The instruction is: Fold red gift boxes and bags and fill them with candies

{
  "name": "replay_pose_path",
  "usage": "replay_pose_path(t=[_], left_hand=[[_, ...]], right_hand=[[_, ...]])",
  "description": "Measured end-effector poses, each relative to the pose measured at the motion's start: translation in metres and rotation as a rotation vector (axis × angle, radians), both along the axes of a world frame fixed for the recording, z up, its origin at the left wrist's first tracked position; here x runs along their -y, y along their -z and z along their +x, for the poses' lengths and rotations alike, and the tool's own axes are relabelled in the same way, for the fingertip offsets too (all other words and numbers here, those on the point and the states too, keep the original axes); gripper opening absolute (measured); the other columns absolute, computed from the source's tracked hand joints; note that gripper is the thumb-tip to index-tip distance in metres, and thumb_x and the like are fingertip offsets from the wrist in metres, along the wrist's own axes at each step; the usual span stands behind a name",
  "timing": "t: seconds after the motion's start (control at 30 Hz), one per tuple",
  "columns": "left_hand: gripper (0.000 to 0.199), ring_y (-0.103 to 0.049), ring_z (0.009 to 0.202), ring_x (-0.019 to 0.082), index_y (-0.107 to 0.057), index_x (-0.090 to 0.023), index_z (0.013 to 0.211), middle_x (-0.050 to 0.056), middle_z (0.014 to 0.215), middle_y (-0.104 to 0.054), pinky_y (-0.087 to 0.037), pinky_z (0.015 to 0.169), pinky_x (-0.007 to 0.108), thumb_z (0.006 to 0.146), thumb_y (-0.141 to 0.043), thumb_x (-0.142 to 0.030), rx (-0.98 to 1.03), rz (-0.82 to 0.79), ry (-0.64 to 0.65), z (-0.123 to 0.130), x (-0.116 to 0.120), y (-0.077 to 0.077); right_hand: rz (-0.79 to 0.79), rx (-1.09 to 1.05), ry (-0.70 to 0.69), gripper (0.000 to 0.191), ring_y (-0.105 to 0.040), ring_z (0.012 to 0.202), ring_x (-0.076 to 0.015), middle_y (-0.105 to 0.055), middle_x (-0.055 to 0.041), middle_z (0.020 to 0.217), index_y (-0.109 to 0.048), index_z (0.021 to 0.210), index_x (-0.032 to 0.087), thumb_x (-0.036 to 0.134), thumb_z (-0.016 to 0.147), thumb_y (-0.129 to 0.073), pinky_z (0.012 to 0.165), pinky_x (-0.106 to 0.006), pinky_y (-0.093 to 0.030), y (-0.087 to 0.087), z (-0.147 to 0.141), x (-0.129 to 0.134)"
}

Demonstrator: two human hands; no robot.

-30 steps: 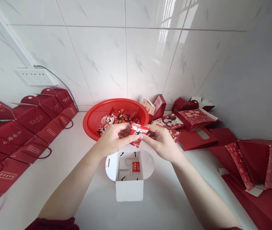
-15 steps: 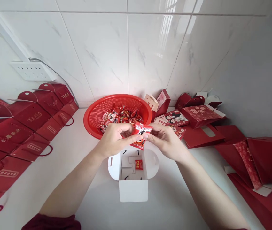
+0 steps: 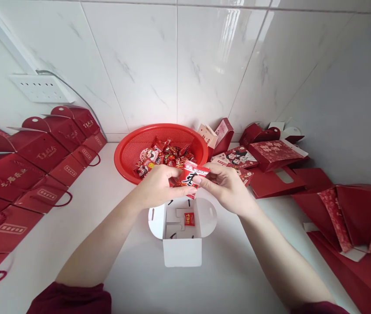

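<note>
Moved since the earlier frame: the right thumb, now laid farther across the packet's face, and the left thumb, now set below it; box and basket kept their places relative to each other, the whole view having shifted slightly. Item: printed red packet (image 3: 190, 171), held tilted between both hands, just beyond the far rim of the box at its 12 o'clock. Left hand (image 3: 159, 183): grip closed on the packet's left side. Right hand (image 3: 226, 185): grip closed on its right side, thumb on top. Whether a second packet lay behind was not discernible. Item: white-lined box (image 3: 182, 252), upright on the desk (image 3: 129, 266), flaps folded outward; inside, toward 2 o'clock, one small red packet (image 3: 189, 219). Item: red perforated basket (image 3: 132, 150), at 11 o'clock from the box, part filled with wrapped pieces (image 3: 149, 154). Item: red handled boxes (image 3: 46, 150), in rows toward 10 o'clock. Item: red cartons (image 3: 357, 213), at 3 o'clock. Step in hand, by judgement: two-handed handling of the packet. Any move toward the box would have called for a path toward 6 o'clock, between the side flaps, then loosened fingers.
</note>
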State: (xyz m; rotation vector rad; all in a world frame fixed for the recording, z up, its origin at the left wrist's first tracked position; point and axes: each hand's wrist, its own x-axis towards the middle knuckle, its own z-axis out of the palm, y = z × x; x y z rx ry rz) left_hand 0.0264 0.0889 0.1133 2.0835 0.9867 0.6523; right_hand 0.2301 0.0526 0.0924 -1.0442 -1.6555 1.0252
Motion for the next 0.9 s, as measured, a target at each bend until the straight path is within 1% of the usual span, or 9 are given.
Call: replay_pose_path(t=[0.13, 0.27, 0.37, 0.47, 0.53, 0.6, 0.67, 0.77, 0.9], left_hand=[[0.029, -0.053, 0.056, 0.013, -0.066, -0.016, 0.061, -0.002, 0.057, -0.058, -0.038, 0.05, 0.024, 0.072, -0.077, -0.041, -0.048, 0.057, -0.036, -0.001, -0.002, 0.002], [0.039, -0.039, 0.048, 0.008, -0.057, -0.016, 0.053, -0.005, 0.049, -0.045, -0.027, 0.045, 0.023, 0.072, -0.078, -0.042, -0.114, 0.095, -0.045, 0.0, 0.0, 0.001], [0.027, -0.049, 0.054, 0.011, -0.069, -0.018, 0.067, -0.004, 0.058, -0.058, -0.034, 0.05, 0.023, 0.075, -0.076, -0.043, -0.165, 0.084, 0.025, -0.004, 0.0, -0.006], [0.026, -0.065, 0.074, 0.016, -0.076, -0.024, 0.092, -0.001, 0.082, -0.073, -0.048, 0.063, 0.024, 0.078, -0.074, -0.046, -0.214, 0.034, 0.057, -0.017, -0.004, -0.016], [0.03, -0.069, 0.085, 0.019, -0.076, -0.027, 0.103, 0.0, 0.093, -0.076, -0.052, 0.072, 0.026, 0.08, -0.072, -0.046, -0.227, 0.039, -0.017, -0.029, -0.008, -0.023], [0.029, -0.069, 0.088, 0.02, -0.076, -0.028, 0.104, 0.0, 0.096, -0.076, -0.053, 0.074, 0.026, 0.082, -0.07, -0.046, -0.246, 0.088, -0.125, -0.04, -0.011, -0.029], [0.027, -0.069, 0.091, 0.019, -0.077, -0.03, 0.102, -0.001, 0.099, -0.076, -0.053, 0.076, 0.027, 0.084, -0.068, -0.047, -0.274, 0.131, -0.197, -0.048, -0.012, -0.034], [0.027, -0.068, 0.097, 0.018, -0.076, -0.031, 0.104, -0.002, 0.104, -0.075, -0.053, 0.082, 0.027, 0.086, -0.066, -0.048, -0.305, 0.143, -0.231, -0.053, -0.01, -0.039], [0.026, -0.068, 0.097, 0.017, -0.075, -0.031, 0.105, -0.003, 0.107, -0.075, -0.053, 0.085, 0.026, 0.087, -0.064, -0.046, -0.319, 0.128, -0.231, -0.054, -0.007, -0.042]], right_hand=[[-0.033, -0.051, -0.072, 0.026, -0.066, 0.086, -0.0198, -0.068, -0.0026, 0.088, -0.065, 0.097, 0.021, 0.046, 0.089, -0.066, 0.075, -0.03, -0.053, 0.0, -0.002, 0.0], [0.026, -0.065, -0.052, 0.023, -0.064, 0.085, -0.0178, -0.068, -0.0034, 0.094, -0.066, 0.1, 0.02, 0.04, 0.089, -0.068, 0.074, -0.029, -0.051, 0.0, -0.002, 0.0], [0.079, 0.024, 0.0, 0.019, -0.063, 0.082, -0.017, -0.069, -0.0023, 0.087, -0.066, 0.092, 0.019, 0.038, 0.091, -0.064, 0.074, -0.028, -0.049, -0.001, -0.001, 0.001], [0.087, 0.102, 0.03, 0.02, -0.063, 0.082, -0.0169, -0.07, -0.0024, 0.089, -0.065, 0.095, 0.02, 0.039, 0.093, -0.06, 0.073, -0.028, -0.049, -0.001, 0.001, 0.001], [0.066, 0.14, 0.052, 0.02, -0.064, 0.079, -0.0162, -0.07, -0.0023, 0.094, -0.062, 0.102, 0.022, 0.039, 0.093, -0.061, 0.07, -0.028, -0.048, 0.0, 0.001, 0.002], [0.055, 0.221, 0.068, 0.022, -0.062, 0.072, -0.0144, -0.069, -0.0013, 0.094, -0.057, 0.105, 0.023, 0.037, 0.091, -0.064, 0.066, -0.027, -0.047, 0.0, 0.001, 0.004], [0.061, 0.351, 0.014, 0.017, -0.061, 0.068, -0.0133, -0.069, -0.0002, 0.091, -0.056, 0.102, 0.023, 0.031, 0.09, -0.064, 0.065, -0.026, -0.046, 0.001, -0.003, 0.007], [0.065, 0.584, -0.14, 0.008, -0.061, 0.069, -0.0148, -0.068, -0.0008, 0.083, -0.058, 0.096, 0.021, 0.022, 0.089, -0.061, 0.06, -0.025, -0.042, 0.005, -0.014, 0.015], [-0.011, 0.798, -0.239, 0.015, -0.064, 0.069, -0.0185, -0.07, -0.0049, 0.082, -0.06, 0.103, 0.018, 0.021, 0.089, -0.062, 0.055, -0.025, -0.038, 0.015, -0.034, 0.021]])
